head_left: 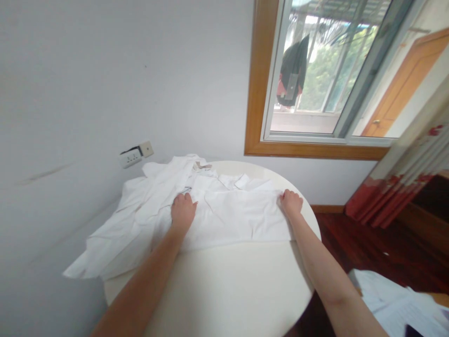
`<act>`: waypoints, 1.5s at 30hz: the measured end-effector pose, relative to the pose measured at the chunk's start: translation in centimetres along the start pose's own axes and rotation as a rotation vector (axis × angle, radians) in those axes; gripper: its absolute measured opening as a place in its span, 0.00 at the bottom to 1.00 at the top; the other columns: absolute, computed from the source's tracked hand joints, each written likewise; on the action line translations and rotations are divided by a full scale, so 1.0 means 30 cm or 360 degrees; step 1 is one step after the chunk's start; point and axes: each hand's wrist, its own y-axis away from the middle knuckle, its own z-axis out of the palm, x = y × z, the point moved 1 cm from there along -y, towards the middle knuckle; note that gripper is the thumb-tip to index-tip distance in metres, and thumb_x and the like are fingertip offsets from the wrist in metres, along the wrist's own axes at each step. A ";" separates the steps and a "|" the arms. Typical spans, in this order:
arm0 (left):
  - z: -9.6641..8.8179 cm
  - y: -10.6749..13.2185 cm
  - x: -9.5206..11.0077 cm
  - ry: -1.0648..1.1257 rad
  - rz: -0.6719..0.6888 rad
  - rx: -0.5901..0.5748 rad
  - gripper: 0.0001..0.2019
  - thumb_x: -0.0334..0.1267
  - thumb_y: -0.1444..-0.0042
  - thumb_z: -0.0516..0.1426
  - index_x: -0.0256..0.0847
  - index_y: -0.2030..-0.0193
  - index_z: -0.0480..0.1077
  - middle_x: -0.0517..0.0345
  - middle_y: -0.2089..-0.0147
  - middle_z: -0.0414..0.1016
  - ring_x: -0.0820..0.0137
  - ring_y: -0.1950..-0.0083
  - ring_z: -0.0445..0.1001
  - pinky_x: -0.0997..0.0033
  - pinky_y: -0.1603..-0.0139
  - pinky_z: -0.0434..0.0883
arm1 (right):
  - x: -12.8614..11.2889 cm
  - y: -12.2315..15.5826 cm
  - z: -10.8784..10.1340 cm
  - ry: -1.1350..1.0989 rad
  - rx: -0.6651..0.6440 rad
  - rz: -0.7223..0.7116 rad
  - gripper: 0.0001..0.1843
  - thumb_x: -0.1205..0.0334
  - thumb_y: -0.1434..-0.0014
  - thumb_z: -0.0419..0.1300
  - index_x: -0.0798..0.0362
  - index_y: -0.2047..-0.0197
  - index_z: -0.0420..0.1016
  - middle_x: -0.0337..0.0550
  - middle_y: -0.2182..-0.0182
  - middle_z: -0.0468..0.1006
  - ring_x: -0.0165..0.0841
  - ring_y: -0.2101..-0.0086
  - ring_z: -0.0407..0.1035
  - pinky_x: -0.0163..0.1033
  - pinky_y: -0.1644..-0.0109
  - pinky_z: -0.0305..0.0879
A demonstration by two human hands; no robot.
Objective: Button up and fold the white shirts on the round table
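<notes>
White cloth [242, 213] lies across the far half of the table [228, 290]: rumpled pile over the left edge, flatter panel running toward the curved right edge. Near part of the tabletop bare.

Left hand [184, 210]: on the cloth where pile meets panel, fingers curled; cannot tell whether it grips fabric or only presses. Right hand [292, 202]: closed, apparently pinching the panel's far right corner, just inside the table's right edge.

Judgement: straightening the panel seems the step in hand. Best done with light, even pull between both hands, left anchoring so the pile doesn't creep along. Shallow creases remain mid-panel; smooth outward from there. Keep the near hem straight. Bunched fabric along the far side wants flattening too.
</notes>
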 end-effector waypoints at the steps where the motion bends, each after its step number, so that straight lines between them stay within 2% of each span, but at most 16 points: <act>1: 0.005 0.005 -0.001 -0.0008 -0.0010 -0.0013 0.15 0.41 0.40 0.50 0.32 0.53 0.66 0.40 0.53 0.69 0.55 0.50 0.69 0.63 0.54 0.67 | -0.001 0.005 0.005 0.0024 0.0042 -0.0031 0.16 0.58 0.34 0.47 0.59 0.52 0.68 0.59 0.56 0.73 0.45 0.53 0.68 0.44 0.53 0.61; 3: 0.008 0.016 0.001 -0.0006 -0.0018 -0.0090 0.14 0.41 0.39 0.49 0.31 0.53 0.65 0.41 0.54 0.70 0.57 0.53 0.72 0.65 0.57 0.69 | 0.008 0.018 0.014 0.0050 0.0075 -0.0083 0.16 0.59 0.33 0.45 0.59 0.51 0.67 0.59 0.56 0.73 0.44 0.54 0.69 0.43 0.55 0.61; 6: -0.005 0.039 0.015 0.0029 0.0038 -0.0250 0.15 0.39 0.37 0.46 0.30 0.50 0.62 0.42 0.56 0.72 0.61 0.59 0.75 0.67 0.63 0.70 | 0.050 0.043 0.026 0.0032 -0.0009 -0.0086 0.17 0.59 0.32 0.41 0.59 0.50 0.64 0.57 0.59 0.75 0.42 0.57 0.72 0.41 0.57 0.62; 10: -0.049 0.088 0.035 0.0040 0.0211 -0.0418 0.14 0.36 0.36 0.44 0.31 0.49 0.63 0.42 0.55 0.74 0.61 0.56 0.76 0.68 0.60 0.71 | 0.140 0.089 0.019 -0.0054 -0.0060 0.0001 0.23 0.52 0.31 0.38 0.58 0.44 0.61 0.54 0.63 0.78 0.41 0.61 0.74 0.41 0.60 0.63; 12: -0.074 0.110 0.033 0.0028 0.0241 -0.0523 0.14 0.37 0.36 0.44 0.33 0.50 0.65 0.43 0.58 0.75 0.60 0.56 0.77 0.65 0.59 0.71 | 0.178 0.109 0.003 -0.0071 -0.0132 0.0007 0.27 0.46 0.32 0.39 0.56 0.44 0.63 0.53 0.63 0.78 0.42 0.62 0.74 0.41 0.61 0.64; 14: -0.100 0.123 0.027 -0.0005 0.0269 -0.0571 0.15 0.38 0.37 0.44 0.35 0.52 0.66 0.45 0.60 0.76 0.58 0.57 0.77 0.63 0.61 0.71 | 0.200 0.120 -0.020 -0.0053 -0.0241 -0.0041 0.26 0.44 0.33 0.41 0.53 0.49 0.70 0.52 0.62 0.79 0.42 0.61 0.74 0.41 0.61 0.64; 17: -0.141 0.118 0.023 -0.0061 0.0311 -0.0424 0.14 0.37 0.38 0.45 0.36 0.55 0.69 0.42 0.56 0.74 0.55 0.56 0.76 0.61 0.63 0.71 | 0.206 0.118 -0.063 0.0003 -0.0265 -0.0131 0.22 0.50 0.33 0.44 0.52 0.58 0.76 0.52 0.59 0.78 0.41 0.59 0.73 0.40 0.60 0.63; 21: -0.199 0.096 0.031 0.0157 0.0337 -0.0172 0.14 0.37 0.37 0.44 0.34 0.57 0.68 0.41 0.56 0.73 0.58 0.53 0.74 0.64 0.58 0.71 | 0.192 0.110 -0.136 -0.0017 0.0019 -0.0208 0.20 0.57 0.33 0.45 0.53 0.62 0.77 0.51 0.61 0.78 0.39 0.60 0.72 0.38 0.61 0.60; 23: -0.230 0.091 0.029 0.0378 0.0280 -0.0167 0.14 0.38 0.36 0.42 0.35 0.56 0.66 0.44 0.62 0.75 0.61 0.57 0.76 0.67 0.59 0.70 | 0.191 0.112 -0.181 -0.0116 0.0126 -0.0161 0.19 0.58 0.33 0.44 0.53 0.61 0.75 0.50 0.64 0.78 0.38 0.63 0.72 0.37 0.64 0.58; 26: -0.284 0.077 0.011 0.0565 0.0091 -0.0136 0.16 0.42 0.34 0.39 0.36 0.54 0.63 0.50 0.70 0.75 0.61 0.64 0.77 0.69 0.67 0.69 | 0.191 0.102 -0.263 -0.0238 0.0290 -0.0047 0.18 0.58 0.32 0.43 0.54 0.58 0.73 0.48 0.68 0.77 0.37 0.67 0.71 0.36 0.67 0.56; 30: -0.337 -0.015 -0.009 0.0555 -0.0065 -0.0020 0.18 0.45 0.34 0.39 0.35 0.52 0.62 0.47 0.67 0.77 0.57 0.63 0.78 0.67 0.67 0.69 | 0.151 0.004 -0.360 -0.0270 0.0495 0.0078 0.20 0.56 0.31 0.39 0.55 0.53 0.69 0.50 0.67 0.76 0.38 0.67 0.70 0.37 0.67 0.56; 33: -0.303 -0.124 0.004 0.0450 -0.0154 -0.0006 0.20 0.44 0.34 0.38 0.32 0.49 0.62 0.41 0.63 0.78 0.56 0.60 0.78 0.65 0.64 0.70 | 0.083 -0.118 -0.353 -0.0273 0.0509 0.0089 0.22 0.56 0.30 0.35 0.55 0.48 0.65 0.52 0.61 0.76 0.39 0.63 0.71 0.39 0.64 0.60; 36: -0.196 -0.184 0.042 0.0329 -0.0182 -0.0081 0.21 0.41 0.34 0.38 0.30 0.46 0.61 0.38 0.61 0.77 0.55 0.58 0.78 0.62 0.61 0.71 | 0.018 -0.198 -0.253 -0.0266 0.0232 0.0114 0.22 0.57 0.30 0.34 0.55 0.45 0.62 0.53 0.59 0.76 0.40 0.59 0.72 0.40 0.60 0.63; 39: -0.072 -0.171 0.079 0.0260 -0.0129 -0.0239 0.19 0.38 0.34 0.39 0.30 0.45 0.61 0.38 0.61 0.77 0.55 0.57 0.78 0.61 0.61 0.72 | -0.019 -0.199 -0.120 -0.0174 -0.0025 0.0091 0.22 0.59 0.30 0.33 0.54 0.44 0.62 0.53 0.55 0.75 0.39 0.56 0.72 0.41 0.57 0.64; 41: -0.006 -0.147 0.093 0.0242 -0.0110 -0.0308 0.18 0.35 0.35 0.41 0.30 0.46 0.63 0.38 0.62 0.77 0.57 0.58 0.78 0.62 0.60 0.72 | -0.028 -0.179 -0.046 -0.0164 -0.0093 0.0087 0.20 0.59 0.30 0.36 0.54 0.46 0.64 0.52 0.57 0.76 0.39 0.56 0.73 0.41 0.56 0.65; 45: 0.064 -0.121 0.092 0.0156 -0.0143 -0.0320 0.18 0.33 0.35 0.39 0.32 0.46 0.63 0.38 0.59 0.76 0.59 0.59 0.78 0.65 0.62 0.72 | -0.020 -0.161 0.036 -0.0146 -0.0126 0.0068 0.19 0.58 0.31 0.39 0.55 0.47 0.64 0.54 0.57 0.76 0.41 0.56 0.73 0.43 0.57 0.65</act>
